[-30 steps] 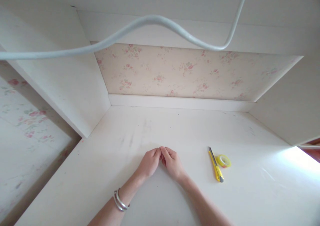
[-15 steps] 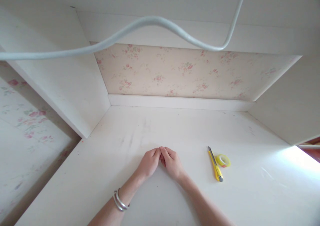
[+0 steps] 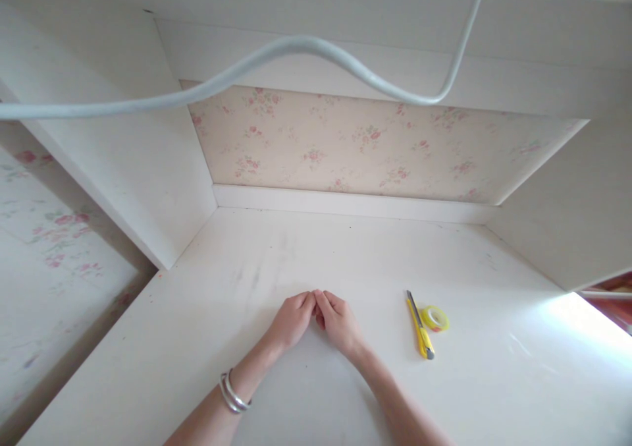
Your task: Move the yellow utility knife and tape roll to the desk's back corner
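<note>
The left hand (image 3: 291, 319) and the right hand (image 3: 338, 319) meet on the pale worktop (image 3: 494, 380), fingers curled in and thumbs side by side at the top. Both are folded closed; whether anything sits inside them, I cannot tell. A silver bracelet (image 3: 234, 392) circles the left wrist.

At 3 o'clock from the hands, well apart from them, lies a utility knife (image 3: 421, 331): slim and bright yellow, its dark, narrow metal end pointing to about 11 o'clock and a grey cap finishing the lower end. Just beside it, on its 2 o'clock side, is a roll of tape (image 3: 445, 319), a translucent yellow ring around a whitish core, with a small reddish mark on its lower edge. Whether the 2 touch is unclear.
</note>
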### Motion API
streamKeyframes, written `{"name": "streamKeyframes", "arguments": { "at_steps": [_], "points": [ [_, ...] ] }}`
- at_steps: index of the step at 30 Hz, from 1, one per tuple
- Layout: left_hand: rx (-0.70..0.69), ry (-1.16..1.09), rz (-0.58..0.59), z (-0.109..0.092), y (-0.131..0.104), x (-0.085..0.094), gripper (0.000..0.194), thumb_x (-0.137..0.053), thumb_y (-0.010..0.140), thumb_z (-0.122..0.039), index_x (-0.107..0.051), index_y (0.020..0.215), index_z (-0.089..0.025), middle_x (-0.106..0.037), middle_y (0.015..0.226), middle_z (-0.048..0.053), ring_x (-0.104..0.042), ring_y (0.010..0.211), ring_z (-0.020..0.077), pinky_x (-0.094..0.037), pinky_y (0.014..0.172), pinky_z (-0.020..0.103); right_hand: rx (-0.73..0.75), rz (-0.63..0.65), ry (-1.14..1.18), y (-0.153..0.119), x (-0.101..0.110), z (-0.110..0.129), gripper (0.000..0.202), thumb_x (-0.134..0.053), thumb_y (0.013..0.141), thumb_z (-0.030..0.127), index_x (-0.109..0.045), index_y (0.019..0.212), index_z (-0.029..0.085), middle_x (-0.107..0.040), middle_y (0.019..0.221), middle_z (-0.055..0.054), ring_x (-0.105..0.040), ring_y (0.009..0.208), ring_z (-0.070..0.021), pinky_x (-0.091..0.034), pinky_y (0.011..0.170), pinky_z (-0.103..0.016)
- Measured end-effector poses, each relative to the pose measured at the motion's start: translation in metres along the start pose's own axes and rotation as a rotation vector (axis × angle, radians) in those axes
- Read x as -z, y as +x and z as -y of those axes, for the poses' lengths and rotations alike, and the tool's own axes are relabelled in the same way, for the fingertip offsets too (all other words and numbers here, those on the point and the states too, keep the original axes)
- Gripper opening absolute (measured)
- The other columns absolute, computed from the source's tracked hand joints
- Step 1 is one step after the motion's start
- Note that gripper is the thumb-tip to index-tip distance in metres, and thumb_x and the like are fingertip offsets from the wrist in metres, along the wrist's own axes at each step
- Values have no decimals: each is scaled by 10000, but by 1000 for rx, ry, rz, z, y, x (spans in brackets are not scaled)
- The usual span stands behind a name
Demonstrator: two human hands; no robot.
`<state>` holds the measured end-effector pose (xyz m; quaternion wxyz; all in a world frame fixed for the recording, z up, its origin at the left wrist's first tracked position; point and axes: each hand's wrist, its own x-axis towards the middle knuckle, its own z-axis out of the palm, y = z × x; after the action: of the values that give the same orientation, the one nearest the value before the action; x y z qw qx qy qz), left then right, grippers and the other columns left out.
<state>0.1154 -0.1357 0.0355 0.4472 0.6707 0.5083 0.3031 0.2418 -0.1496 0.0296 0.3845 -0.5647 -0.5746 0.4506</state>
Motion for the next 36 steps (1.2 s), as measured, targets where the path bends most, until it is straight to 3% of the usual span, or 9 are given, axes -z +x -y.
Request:
{"name": "streamKeyframes", "arguments": {
  "at_steps": [5,10,13,17,22,25,30,33,36],
  "points": [
    [23,76,-12,-2,-2,0,446,-279,912,-471,-493,639,-191,-546,617,-9,-504,640,154,-331,615,254,45,30,-147,-35,39,13,394,-405,914,494,-547,700,195,-495,596,33,-423,540,-104,-318,507,-224],
    [36,104,23,-3,-3,1,441,-279,908,-483,-475,640,-194,-469,559,-27,-473,588,146,-293,577,256,-30,-350,-402,-70,124,-17,353,-439,865,544,-599,865,229,-591,684,-10,-519,586,-150,-400,529,-253],
    [32,112,35,-1,-2,1,449,-281,904,-492,-487,642,-191,-470,559,-26,-475,589,146,-288,580,258,-24,-511,-691,-80,180,-42,361,-433,852,514,-597,1062,269,-648,988,-60,-608,746,-198,-484,635,-308],
    [33,118,40,-1,-2,1,451,-291,900,-488,-503,639,-188,-468,549,-28,-476,582,144,-275,571,257,102,-368,-980,-83,224,-69,514,-454,825,462,-471,1311,298,-487,1347,-68,-531,1141,-275,-481,893,-413],
    [27,121,27,0,-3,2,445,-304,900,-485,-516,647,-187,-470,546,-33,-476,573,140,-275,566,254,113,-258,-1015,-76,227,-87,497,-448,855,486,-494,1298,267,-541,1309,-62,-514,1190,-248,-437,992,-414],
    [12,126,19,0,-4,2,442,-300,904,-478,-520,655,-186,-463,537,-36,-473,569,140,-279,567,253,84,-300,-981,-75,224,-90,433,-456,848,520,-572,1174,259,-603,1223,-58,-601,1060,-247,-498,895,-393],
    [3,167,31,0,-4,1,444,-295,908,-475,-533,669,-187,-467,530,-32,-477,564,142,-272,551,252,50,-321,-868,-79,223,-92,438,-511,815,521,-534,1167,261,-597,1207,-69,-662,907,-227,-542,756,-344],
    [-7,195,36,1,-5,1,428,-313,907,-468,-547,685,-188,-492,546,-27,-482,564,139,-274,548,250,46,-319,-840,-78,210,-88,440,-525,811,509,-523,1175,262,-595,1196,-81,-668,878,-226,-547,737,-342],
    [-45,192,51,1,-7,3,361,-358,897,-455,-580,791,-191,-550,624,-19,-506,598,136,-299,559,241,88,-326,-851,-73,180,-77,424,-524,814,487,-523,1182,277,-590,1200,-72,-663,866,-219,-544,725,-341]
  ]
}}
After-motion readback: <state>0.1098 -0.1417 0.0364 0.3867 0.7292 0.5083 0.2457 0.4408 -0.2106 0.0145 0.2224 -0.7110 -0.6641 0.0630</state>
